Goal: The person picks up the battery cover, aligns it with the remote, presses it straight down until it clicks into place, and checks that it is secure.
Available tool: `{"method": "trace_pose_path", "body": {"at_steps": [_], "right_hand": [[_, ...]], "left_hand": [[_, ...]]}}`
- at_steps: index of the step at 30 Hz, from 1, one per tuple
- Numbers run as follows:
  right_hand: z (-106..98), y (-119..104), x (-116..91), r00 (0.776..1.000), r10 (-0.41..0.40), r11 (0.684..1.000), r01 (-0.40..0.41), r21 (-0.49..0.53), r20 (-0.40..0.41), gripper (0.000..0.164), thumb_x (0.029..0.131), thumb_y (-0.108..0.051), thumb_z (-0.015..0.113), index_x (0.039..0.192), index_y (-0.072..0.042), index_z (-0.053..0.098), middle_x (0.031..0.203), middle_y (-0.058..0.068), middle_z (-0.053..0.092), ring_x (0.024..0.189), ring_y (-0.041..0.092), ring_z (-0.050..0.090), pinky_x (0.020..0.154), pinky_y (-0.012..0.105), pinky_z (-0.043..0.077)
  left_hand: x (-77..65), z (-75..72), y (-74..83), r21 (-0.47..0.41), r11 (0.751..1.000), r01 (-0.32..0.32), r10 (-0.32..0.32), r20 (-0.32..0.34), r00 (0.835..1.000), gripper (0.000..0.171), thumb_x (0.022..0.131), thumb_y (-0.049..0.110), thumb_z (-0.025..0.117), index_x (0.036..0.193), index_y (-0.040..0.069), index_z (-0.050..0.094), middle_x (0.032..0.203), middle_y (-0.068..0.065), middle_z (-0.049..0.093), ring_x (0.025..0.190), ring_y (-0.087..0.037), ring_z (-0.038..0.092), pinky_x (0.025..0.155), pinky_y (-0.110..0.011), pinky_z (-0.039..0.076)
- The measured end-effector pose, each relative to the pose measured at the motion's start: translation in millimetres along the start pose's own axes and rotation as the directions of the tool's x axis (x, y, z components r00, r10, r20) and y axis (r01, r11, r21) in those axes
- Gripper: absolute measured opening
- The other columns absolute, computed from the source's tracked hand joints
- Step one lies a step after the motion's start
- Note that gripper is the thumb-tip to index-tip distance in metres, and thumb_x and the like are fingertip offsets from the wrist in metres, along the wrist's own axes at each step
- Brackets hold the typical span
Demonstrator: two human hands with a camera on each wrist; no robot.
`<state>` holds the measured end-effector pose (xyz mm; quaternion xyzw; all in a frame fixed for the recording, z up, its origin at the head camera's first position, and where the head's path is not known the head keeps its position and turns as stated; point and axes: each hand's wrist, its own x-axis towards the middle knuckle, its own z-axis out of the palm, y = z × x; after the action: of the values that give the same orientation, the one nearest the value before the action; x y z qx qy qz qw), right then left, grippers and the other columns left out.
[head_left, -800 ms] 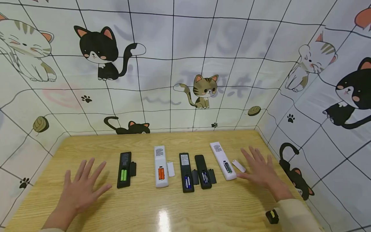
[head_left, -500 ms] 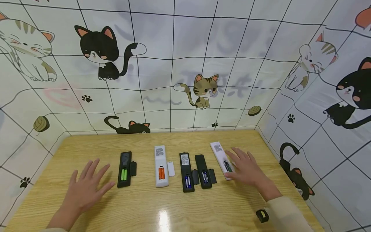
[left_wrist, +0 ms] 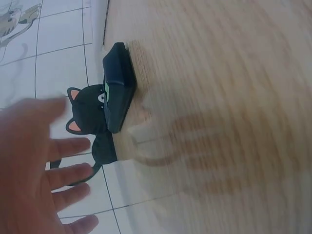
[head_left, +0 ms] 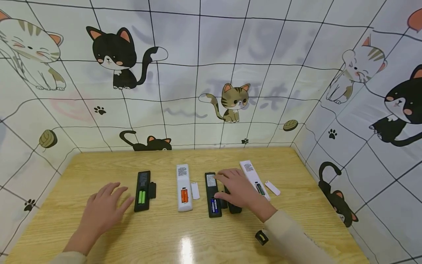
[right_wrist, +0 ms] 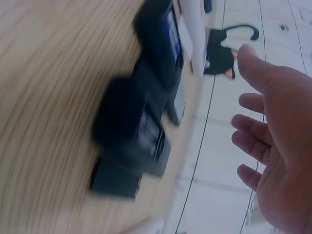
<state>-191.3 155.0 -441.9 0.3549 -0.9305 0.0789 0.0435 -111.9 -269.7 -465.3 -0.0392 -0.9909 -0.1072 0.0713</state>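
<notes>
My left hand hovers, fingers spread, left of a black remote control with two green batteries in its open compartment. The left wrist view has that remote apart from my fingers. My right hand is above a second black remote, hiding most of it, and holds nothing. Beside it lies a black remote with blue batteries. In the right wrist view the black remotes are blurred, and my relaxed fingers are clear of them.
A white remote with orange batteries lies mid-table, its white cover alongside. Another white remote is tilted at the right, near a loose white cover. Cat-print cloth walls the wooden table.
My right hand has swept left from beside the right-hand white remote to above the black remotes. My left hand has drifted slightly right, its fingers less spread. The remotes stay in place.
</notes>
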Motion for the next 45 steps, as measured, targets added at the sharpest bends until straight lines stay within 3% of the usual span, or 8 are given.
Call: {"method": "trace_pose_path", "body": {"at_steps": [8, 15, 18, 23, 30, 38, 45], "right_hand": [[17, -51, 38, 0.988, -0.093, 0.992, 0.103, -0.076, 0.125, 0.051, 0.093, -0.055, 0.056, 0.134, -0.025, 0.057, 0.128, -0.003, 0.058, 0.124, 0.018, 0.050, 0.111, 0.042, 0.033], [27, -81, 66, 0.981, -0.148, 0.977, 0.166, -0.138, 0.129, 0.051, 0.093, -0.059, 0.052, 0.132, -0.026, 0.059, 0.122, -0.006, 0.060, 0.119, 0.015, 0.053, 0.108, 0.039, 0.036], [33, -89, 78, 0.982, -0.143, 0.971, 0.163, -0.175, 0.121, 0.052, 0.094, -0.060, 0.050, 0.132, -0.026, 0.059, 0.122, -0.007, 0.060, 0.117, 0.013, 0.053, 0.107, 0.037, 0.037], [43, -102, 96, 0.984, -0.113, 0.966, 0.141, -0.216, 0.135, 0.053, 0.095, -0.062, 0.046, 0.132, -0.027, 0.058, 0.124, -0.007, 0.060, 0.118, 0.013, 0.053, 0.108, 0.035, 0.036], [56, -119, 117, 0.982, -0.049, 0.962, 0.095, -0.256, 0.181, 0.054, 0.095, -0.064, 0.042, 0.132, -0.028, 0.057, 0.126, -0.008, 0.059, 0.118, 0.013, 0.052, 0.107, 0.034, 0.035], [64, -132, 136, 0.987, 0.005, 0.969, 0.035, -0.245, 0.159, 0.054, 0.094, -0.065, 0.045, 0.131, -0.027, 0.058, 0.122, -0.006, 0.060, 0.113, 0.014, 0.053, 0.103, 0.034, 0.037], [69, -138, 149, 0.984, 0.041, 0.970, 0.003, -0.242, 0.175, 0.056, 0.093, -0.067, 0.043, 0.131, -0.028, 0.058, 0.127, -0.007, 0.059, 0.119, 0.014, 0.052, 0.103, 0.034, 0.037]], "left_hand": [[10.3, 4.4, 7.2, 0.035, 0.999, 0.039, -0.038, -0.031, 0.999, 0.040, 0.095, 0.036, 0.058, 0.121, 0.006, 0.064, 0.120, -0.024, 0.064, 0.107, -0.047, 0.060, 0.083, -0.065, 0.044], [21.0, 4.4, 9.0, -0.028, 0.997, 0.067, -0.067, 0.019, 0.998, 0.040, 0.095, 0.032, 0.059, 0.120, 0.002, 0.063, 0.111, -0.022, 0.069, 0.082, -0.038, 0.067, 0.059, -0.046, 0.052], [27.7, 5.6, 7.1, -0.079, 0.989, 0.123, -0.115, 0.093, 0.989, 0.043, 0.098, 0.034, 0.053, 0.124, 0.001, 0.061, 0.113, -0.021, 0.069, 0.086, -0.037, 0.067, 0.059, -0.043, 0.051], [37.4, 9.4, 2.5, -0.115, 0.968, 0.221, -0.197, 0.195, 0.961, 0.049, 0.099, 0.039, 0.046, 0.129, 0.002, 0.058, 0.117, -0.022, 0.067, 0.089, -0.034, 0.066, 0.060, -0.042, 0.051], [52.0, 13.4, 2.0, -0.165, 0.948, 0.272, -0.229, 0.242, 0.943, 0.053, 0.099, 0.042, 0.046, 0.128, -0.001, 0.058, 0.115, -0.022, 0.068, 0.089, -0.034, 0.067, 0.063, -0.040, 0.052], [67.2, 14.3, 3.8, -0.157, 0.922, 0.353, -0.295, 0.302, 0.906, 0.055, 0.099, 0.043, 0.044, 0.129, -0.001, 0.057, 0.117, -0.024, 0.066, 0.092, -0.036, 0.064, 0.066, -0.043, 0.051], [73.5, 17.4, 4.7, -0.183, 0.899, 0.399, -0.331, 0.314, 0.890, 0.059, 0.098, 0.047, 0.046, 0.129, -0.003, 0.056, 0.123, -0.028, 0.061, 0.093, -0.035, 0.062, 0.069, -0.043, 0.050]]}}
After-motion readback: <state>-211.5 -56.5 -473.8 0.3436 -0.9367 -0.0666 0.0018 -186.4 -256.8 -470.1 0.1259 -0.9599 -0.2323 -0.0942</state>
